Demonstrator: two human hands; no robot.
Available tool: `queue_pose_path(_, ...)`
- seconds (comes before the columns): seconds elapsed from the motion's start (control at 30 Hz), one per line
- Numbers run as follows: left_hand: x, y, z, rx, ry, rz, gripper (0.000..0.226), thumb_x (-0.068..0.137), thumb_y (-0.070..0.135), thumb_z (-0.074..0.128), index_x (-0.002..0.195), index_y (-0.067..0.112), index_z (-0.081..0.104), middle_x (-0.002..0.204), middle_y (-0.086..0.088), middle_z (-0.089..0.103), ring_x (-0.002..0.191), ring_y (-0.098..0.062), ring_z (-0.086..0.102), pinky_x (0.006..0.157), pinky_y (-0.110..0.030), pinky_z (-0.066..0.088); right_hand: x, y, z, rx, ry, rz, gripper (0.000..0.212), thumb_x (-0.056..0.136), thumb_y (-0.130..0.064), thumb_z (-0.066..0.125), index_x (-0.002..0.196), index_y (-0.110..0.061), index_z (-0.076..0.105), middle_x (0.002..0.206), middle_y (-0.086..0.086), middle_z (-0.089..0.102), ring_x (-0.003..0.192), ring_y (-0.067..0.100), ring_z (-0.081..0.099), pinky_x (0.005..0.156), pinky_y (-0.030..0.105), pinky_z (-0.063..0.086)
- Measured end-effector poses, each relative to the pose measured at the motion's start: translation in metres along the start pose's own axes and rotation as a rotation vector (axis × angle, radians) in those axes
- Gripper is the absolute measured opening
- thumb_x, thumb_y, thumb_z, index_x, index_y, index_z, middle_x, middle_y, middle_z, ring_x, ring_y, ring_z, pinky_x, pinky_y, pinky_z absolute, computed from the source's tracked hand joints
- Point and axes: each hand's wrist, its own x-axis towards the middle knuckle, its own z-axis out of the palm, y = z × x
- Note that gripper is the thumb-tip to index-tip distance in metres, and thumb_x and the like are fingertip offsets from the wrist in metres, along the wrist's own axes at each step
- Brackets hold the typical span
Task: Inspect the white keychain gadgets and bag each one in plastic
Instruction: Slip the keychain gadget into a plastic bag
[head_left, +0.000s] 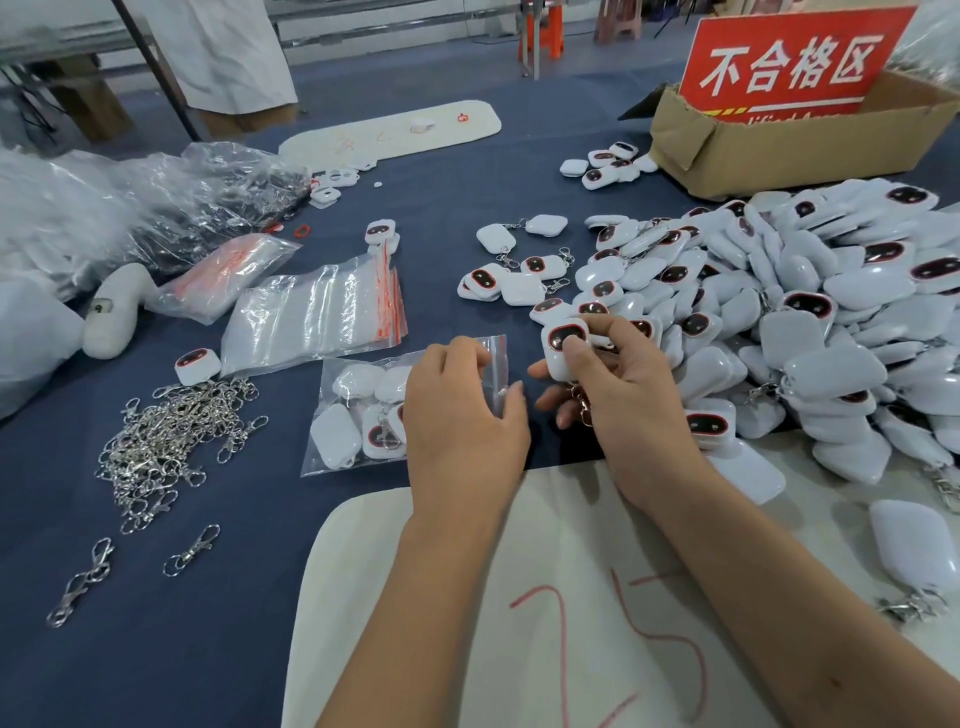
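My right hand (618, 384) grips a white keychain gadget (558, 358) with a dark oval face, thumb pressed on its front; its metal clasp hangs below between my fingers. My left hand (457, 415) pinches the red-zip edge of a small clear plastic bag (353, 415) lying on the blue table, with several white gadgets inside it. A big heap of white gadgets (810, 322) lies at the right. A stack of empty zip bags (317, 312) lies to the left of my hands.
A pile of silver clasps (166, 441) sits at the left, two loose ones nearer me. A cardboard box (789, 140) with a red sign stands at back right. Crumpled plastic bags (156, 208) fill the far left. A white sheet (545, 623) marked "25" lies under my forearms.
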Motion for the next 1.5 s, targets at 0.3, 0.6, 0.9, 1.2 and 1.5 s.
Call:
queue_pose_path(0.3, 0.003, 0.003, -0.005, 0.064, 0.009, -0.113, 0.01, 0.091, 0.016, 0.061, 0.082, 0.015, 0.06, 0.083, 0.001, 0.061, 0.081, -0.022, 0.057, 0.072, -0.035, 0.044, 0.001, 0.004, -0.002, -0.06, -0.029, -0.001, 0.028, 0.101, 0.005, 0.056, 0.121, -0.016, 0.057, 0.092, 0.012, 0.078, 0.062, 0.017, 0.069, 0.055, 0.023, 0.052)
queue_pose_path(0.6, 0.006, 0.002, -0.009, -0.023, 0.058, -0.129, 0.019, 0.088, 0.009, 0.06, 0.072, 0.017, 0.067, 0.07, 0.005, 0.065, 0.072, -0.018, 0.06, 0.07, -0.039, 0.049, -0.004, 0.004, 0.002, -0.246, -0.089, -0.069, 0.013, 0.104, -0.01, 0.059, 0.111, -0.02, 0.059, 0.075, 0.008, 0.075, 0.047, 0.02, 0.059, 0.044, 0.024, 0.042)
queue_pose_path(0.9, 0.004, 0.004, -0.007, -0.123, 0.116, 0.042, 0.013, 0.079, 0.009, 0.07, 0.071, 0.018, 0.068, 0.072, 0.006, 0.064, 0.068, -0.017, 0.061, 0.068, -0.043, 0.052, -0.007, 0.003, 0.008, -0.609, -0.158, -0.183, 0.016, 0.093, -0.014, 0.065, 0.098, -0.022, 0.079, 0.06, -0.006, 0.066, 0.056, 0.014, 0.059, 0.06, 0.028, 0.048)
queue_pose_path(1.2, -0.001, 0.006, -0.005, -0.229, 0.207, 0.369, 0.014, 0.079, -0.004, 0.073, 0.076, 0.01, 0.071, 0.073, 0.0, 0.061, 0.063, -0.015, 0.056, 0.058, -0.034, 0.049, -0.006, 0.003, 0.001, -0.221, -0.198, -0.146, 0.018, 0.095, 0.003, 0.066, 0.103, -0.014, 0.066, 0.084, 0.009, 0.074, 0.062, 0.024, 0.065, 0.058, 0.039, 0.052)
queue_pose_path(1.5, -0.002, 0.008, -0.007, -0.269, 0.305, 0.422, 0.016, 0.076, -0.009, 0.07, 0.073, 0.006, 0.067, 0.071, -0.002, 0.059, 0.064, -0.016, 0.054, 0.058, -0.031, 0.045, -0.013, 0.0, 0.004, -0.707, -0.458, -0.286, 0.019, 0.084, 0.007, 0.05, 0.084, -0.002, 0.067, 0.074, 0.008, 0.07, 0.07, 0.033, 0.062, 0.066, 0.052, 0.052)
